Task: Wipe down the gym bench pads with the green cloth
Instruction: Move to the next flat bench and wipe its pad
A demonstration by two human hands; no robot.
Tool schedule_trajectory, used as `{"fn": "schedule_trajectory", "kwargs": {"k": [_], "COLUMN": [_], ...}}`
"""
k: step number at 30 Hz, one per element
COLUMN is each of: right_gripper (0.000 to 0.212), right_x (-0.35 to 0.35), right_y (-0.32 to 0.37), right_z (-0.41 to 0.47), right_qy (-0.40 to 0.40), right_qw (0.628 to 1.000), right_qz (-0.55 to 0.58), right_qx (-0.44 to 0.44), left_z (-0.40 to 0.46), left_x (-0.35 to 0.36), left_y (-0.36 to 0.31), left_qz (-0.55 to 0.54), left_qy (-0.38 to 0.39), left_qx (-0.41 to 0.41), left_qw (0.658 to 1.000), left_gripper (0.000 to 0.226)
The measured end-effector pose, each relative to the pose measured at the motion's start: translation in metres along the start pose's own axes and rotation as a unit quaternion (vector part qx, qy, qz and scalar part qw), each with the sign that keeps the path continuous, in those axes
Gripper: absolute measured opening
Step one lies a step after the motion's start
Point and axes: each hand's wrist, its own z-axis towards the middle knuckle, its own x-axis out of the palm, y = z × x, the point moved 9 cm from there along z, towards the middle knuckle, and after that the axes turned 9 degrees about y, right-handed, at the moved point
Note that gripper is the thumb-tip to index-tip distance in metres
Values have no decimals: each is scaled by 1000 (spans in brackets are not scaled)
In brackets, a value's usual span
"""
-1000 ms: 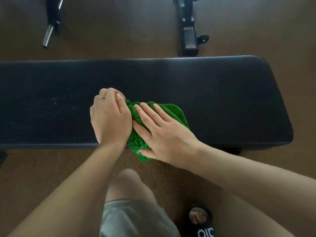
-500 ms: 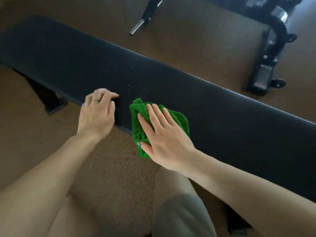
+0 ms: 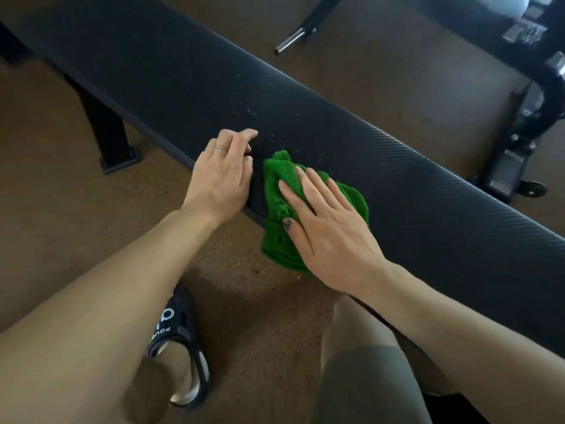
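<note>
— Where is the cloth?
— The green cloth [image 3: 276, 191] lies bunched on the near edge of the bench pad [image 3: 397, 191], partly hanging over, under the flat right hand [image 3: 328, 231], fingers straight and pressing.
— And the specks?
— Up and left of those fingers, along the pad's long run. The left hand [image 3: 223, 175] rests just beside the cloth, fingers loosely bent, holding nothing.

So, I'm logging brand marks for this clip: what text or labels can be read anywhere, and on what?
"FOU": white letters on the dark slip-on sandal, cut off by the arm; the rest is unreadable.
Large white mark above it on the same sandal: partly hidden, not readable.
Black textured bench pad, green cloth: no text visible.
</note>
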Motion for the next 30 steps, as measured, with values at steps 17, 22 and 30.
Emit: {"fn": "schedule_trajectory", "kwargs": {"k": [17, 22, 30], "right_gripper": [58, 58, 57], "right_x": [-25, -13, -12], "right_y": [-33, -14, -7], "right_z": [110, 44, 44], "right_qy": [-38, -37, -18], "right_qw": [992, 994, 999], "right_qz": [28, 22, 24], "right_qx": [118, 99, 32], "left_z": [15, 17, 17], "left_x": [-13, -11, -8], "left_y": [-5, -1, -6], "left_qz": [-28, -32, 9], "left_qy": [-19, -19, -13], "left_qx": [147, 119, 123], "left_qw": [989, 992, 992], "left_gripper": [23, 20, 10]}}
